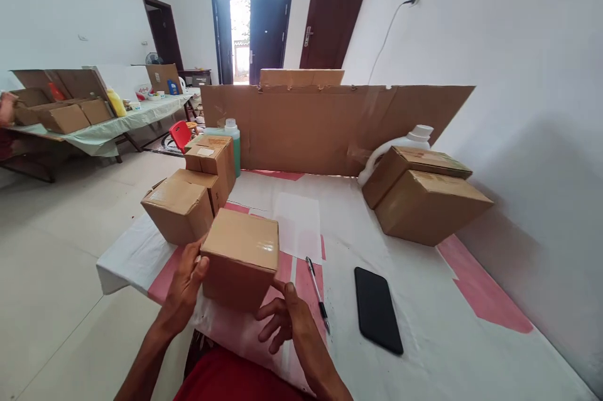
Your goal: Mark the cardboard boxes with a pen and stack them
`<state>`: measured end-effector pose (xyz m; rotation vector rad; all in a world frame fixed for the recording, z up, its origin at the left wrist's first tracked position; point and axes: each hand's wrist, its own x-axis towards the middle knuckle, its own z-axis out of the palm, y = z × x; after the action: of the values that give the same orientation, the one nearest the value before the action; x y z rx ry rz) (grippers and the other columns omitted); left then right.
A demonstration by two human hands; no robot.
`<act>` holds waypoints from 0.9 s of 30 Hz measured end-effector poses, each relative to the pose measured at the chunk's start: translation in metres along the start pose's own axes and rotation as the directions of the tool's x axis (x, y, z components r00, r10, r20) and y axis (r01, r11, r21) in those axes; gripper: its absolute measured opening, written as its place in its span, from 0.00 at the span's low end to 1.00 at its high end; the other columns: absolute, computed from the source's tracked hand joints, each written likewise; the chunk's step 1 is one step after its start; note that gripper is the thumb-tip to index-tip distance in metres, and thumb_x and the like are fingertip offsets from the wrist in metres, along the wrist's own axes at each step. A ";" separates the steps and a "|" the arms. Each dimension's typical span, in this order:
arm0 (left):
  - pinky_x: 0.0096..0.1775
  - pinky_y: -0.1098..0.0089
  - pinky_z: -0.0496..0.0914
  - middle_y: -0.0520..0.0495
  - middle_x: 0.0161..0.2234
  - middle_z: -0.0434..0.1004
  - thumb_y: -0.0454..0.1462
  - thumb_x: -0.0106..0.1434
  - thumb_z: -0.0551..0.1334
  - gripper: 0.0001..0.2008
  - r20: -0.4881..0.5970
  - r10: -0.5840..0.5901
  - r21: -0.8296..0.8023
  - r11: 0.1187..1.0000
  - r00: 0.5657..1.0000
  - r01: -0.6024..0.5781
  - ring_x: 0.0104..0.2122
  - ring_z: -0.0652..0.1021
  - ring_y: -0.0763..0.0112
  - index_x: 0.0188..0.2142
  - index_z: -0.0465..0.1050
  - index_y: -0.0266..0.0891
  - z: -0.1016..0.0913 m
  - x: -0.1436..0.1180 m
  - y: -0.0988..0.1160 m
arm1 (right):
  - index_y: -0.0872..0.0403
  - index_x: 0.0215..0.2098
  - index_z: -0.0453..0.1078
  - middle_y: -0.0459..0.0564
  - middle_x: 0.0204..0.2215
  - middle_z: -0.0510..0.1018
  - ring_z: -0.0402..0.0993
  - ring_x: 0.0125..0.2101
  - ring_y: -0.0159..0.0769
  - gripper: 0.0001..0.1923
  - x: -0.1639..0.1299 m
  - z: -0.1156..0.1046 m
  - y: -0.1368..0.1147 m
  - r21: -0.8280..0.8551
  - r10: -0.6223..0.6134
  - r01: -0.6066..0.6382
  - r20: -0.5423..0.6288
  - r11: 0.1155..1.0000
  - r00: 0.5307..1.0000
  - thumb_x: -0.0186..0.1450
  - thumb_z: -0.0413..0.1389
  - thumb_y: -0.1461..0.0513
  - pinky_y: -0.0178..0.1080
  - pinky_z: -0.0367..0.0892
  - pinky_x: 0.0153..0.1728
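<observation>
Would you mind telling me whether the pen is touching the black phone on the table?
Apart. The head view shows the pen lying left of the phone, with a plain strip of white table cover between them along their whole length.

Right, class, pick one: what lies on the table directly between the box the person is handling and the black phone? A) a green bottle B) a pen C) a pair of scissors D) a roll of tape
B: a pen lies on the table cloth just right of the sealed box held by both hands, with the black phone further right.
</observation>
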<state>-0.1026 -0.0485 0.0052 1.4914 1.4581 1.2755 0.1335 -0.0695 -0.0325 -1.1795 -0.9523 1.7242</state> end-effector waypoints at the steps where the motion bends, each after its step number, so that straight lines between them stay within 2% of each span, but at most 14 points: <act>1: 0.67 0.52 0.58 0.38 0.65 0.69 0.58 0.71 0.54 0.33 -0.030 -0.012 0.008 1.000 0.999 0.012 0.68 0.64 0.50 0.65 0.66 0.41 0.005 0.002 -0.006 | 0.64 0.66 0.62 0.59 0.34 0.81 0.78 0.23 0.41 0.54 0.003 0.000 0.003 -0.033 0.004 -0.004 -0.006 0.999 1.000 0.63 0.44 0.28 0.37 0.67 0.17; 3: 0.67 0.52 0.59 0.38 0.64 0.71 0.59 0.71 0.53 0.33 -0.073 -0.076 -0.006 0.997 0.994 0.076 0.68 0.64 0.50 0.64 0.66 0.41 0.013 0.002 -0.019 | 0.61 0.68 0.61 0.56 0.34 0.80 0.77 0.26 0.41 0.52 0.009 0.001 0.011 -0.158 -0.016 0.008 -0.046 0.987 0.999 0.65 0.44 0.30 0.37 0.67 0.19; 5: 0.66 0.51 0.61 0.37 0.63 0.72 0.60 0.70 0.52 0.34 -0.096 -0.131 -0.038 0.991 0.987 0.128 0.67 0.65 0.49 0.63 0.67 0.40 0.018 -0.005 -0.031 | 0.55 0.70 0.60 0.53 0.35 0.80 0.77 0.31 0.42 0.46 0.012 0.004 0.020 -0.321 -0.119 0.087 -0.083 0.943 0.989 0.67 0.47 0.33 0.38 0.71 0.24; 6: 0.66 0.51 0.61 0.37 0.63 0.72 0.61 0.69 0.53 0.35 -0.121 -0.150 -0.053 0.988 0.981 0.144 0.67 0.66 0.49 0.63 0.67 0.40 0.018 -0.011 -0.035 | 0.52 0.70 0.59 0.52 0.37 0.80 0.77 0.33 0.43 0.43 0.011 0.006 0.025 -0.393 -0.192 0.153 -0.062 0.907 0.979 0.67 0.50 0.36 0.39 0.72 0.28; 8: 0.66 0.51 0.60 0.37 0.64 0.71 0.63 0.67 0.54 0.36 -0.213 -0.173 -0.072 0.984 0.962 0.161 0.67 0.66 0.48 0.63 0.68 0.41 0.013 -0.028 -0.042 | 0.49 0.71 0.59 0.53 0.40 0.80 0.77 0.36 0.44 0.40 0.008 0.012 0.033 -0.476 -0.301 0.291 0.058 0.830 0.952 0.67 0.55 0.40 0.42 0.74 0.34; 10: 0.67 0.52 0.60 0.38 0.65 0.70 0.64 0.66 0.55 0.37 -0.326 -0.171 -0.077 0.985 0.930 0.155 0.67 0.66 0.48 0.62 0.68 0.42 0.002 -0.047 -0.048 | 0.48 0.71 0.57 0.54 0.44 0.80 0.77 0.35 0.45 0.38 0.004 0.022 0.040 -0.494 -0.339 0.390 0.193 0.777 0.921 0.68 0.56 0.43 0.44 0.75 0.35; 13: 0.68 0.53 0.59 0.39 0.65 0.70 0.65 0.65 0.55 0.38 -0.461 -0.151 -0.095 0.988 0.874 0.121 0.68 0.65 0.49 0.62 0.69 0.44 -0.026 -0.069 -0.056 | 0.47 0.73 0.52 0.54 0.45 0.80 0.76 0.33 0.44 0.38 0.006 0.043 0.040 -0.497 -0.307 0.454 0.352 0.739 0.884 0.69 0.55 0.48 0.44 0.74 0.34; 15: 0.69 0.55 0.58 0.40 0.65 0.71 0.65 0.66 0.53 0.39 -0.523 -0.160 -0.153 0.984 0.837 0.092 0.69 0.64 0.52 0.63 0.68 0.44 -0.047 -0.071 -0.061 | 0.47 0.75 0.48 0.56 0.47 0.79 0.77 0.33 0.44 0.39 0.014 0.062 0.035 -0.499 -0.256 0.477 0.447 0.724 0.857 0.70 0.54 0.49 0.45 0.75 0.35; 17: 0.69 0.56 0.59 0.41 0.64 0.72 0.65 0.67 0.51 0.38 -0.575 -0.171 -0.224 0.973 0.800 0.047 0.69 0.65 0.54 0.64 0.68 0.43 -0.066 -0.060 -0.067 | 0.49 0.76 0.44 0.59 0.51 0.78 0.78 0.37 0.46 0.41 0.029 0.084 0.029 -0.511 -0.212 0.502 0.522 0.698 0.826 0.70 0.54 0.49 0.48 0.75 0.40; 19: 0.66 0.56 0.63 0.42 0.63 0.74 0.67 0.66 0.50 0.40 -0.630 -0.182 -0.257 0.966 0.755 0.019 0.67 0.68 0.54 0.63 0.68 0.43 -0.083 -0.038 -0.072 | 0.51 0.76 0.43 0.63 0.57 0.75 0.78 0.43 0.50 0.43 0.049 0.106 0.025 -0.524 -0.191 0.528 0.565 0.668 0.803 0.71 0.54 0.48 0.51 0.73 0.47; 22: 0.61 0.54 0.69 0.40 0.57 0.79 0.71 0.60 0.51 0.44 -0.664 -0.186 -0.224 0.973 0.725 0.044 0.63 0.72 0.50 0.58 0.71 0.41 -0.100 0.003 -0.078 | 0.55 0.76 0.43 0.68 0.63 0.70 0.78 0.47 0.52 0.42 0.077 0.133 0.025 -0.543 -0.230 0.559 0.556 0.627 0.799 0.70 0.54 0.51 0.54 0.71 0.52; 23: 0.59 0.53 0.70 0.40 0.54 0.80 0.72 0.58 0.51 0.45 -0.661 -0.179 -0.207 0.977 0.729 0.052 0.62 0.73 0.49 0.57 0.72 0.40 -0.102 0.015 -0.077 | 0.56 0.76 0.44 0.69 0.63 0.70 0.78 0.47 0.52 0.42 0.084 0.138 0.026 -0.555 -0.249 0.564 0.541 0.612 0.803 0.70 0.55 0.54 0.54 0.71 0.52; 25: 0.58 0.53 0.71 0.41 0.51 0.81 0.73 0.57 0.51 0.45 -0.629 -0.144 -0.173 0.984 0.764 0.044 0.61 0.73 0.48 0.54 0.73 0.40 -0.099 0.031 -0.068 | 0.56 0.75 0.45 0.68 0.61 0.73 0.79 0.44 0.50 0.41 0.091 0.141 0.028 -0.568 -0.274 0.573 0.527 0.590 0.804 0.69 0.55 0.57 0.53 0.73 0.49; 27: 0.55 0.55 0.73 0.44 0.50 0.81 0.72 0.60 0.50 0.42 -0.540 -0.090 -0.136 0.991 0.837 0.019 0.58 0.74 0.50 0.53 0.73 0.42 -0.089 0.032 -0.052 | 0.54 0.75 0.47 0.64 0.58 0.76 0.80 0.40 0.47 0.42 0.092 0.132 0.029 -0.564 -0.265 0.584 0.548 0.584 0.794 0.67 0.57 0.57 0.49 0.75 0.44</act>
<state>-0.2067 -0.0237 -0.0127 1.0300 1.7137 1.8204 -0.0183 -0.0139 -0.0524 -0.8873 -2.1367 1.2000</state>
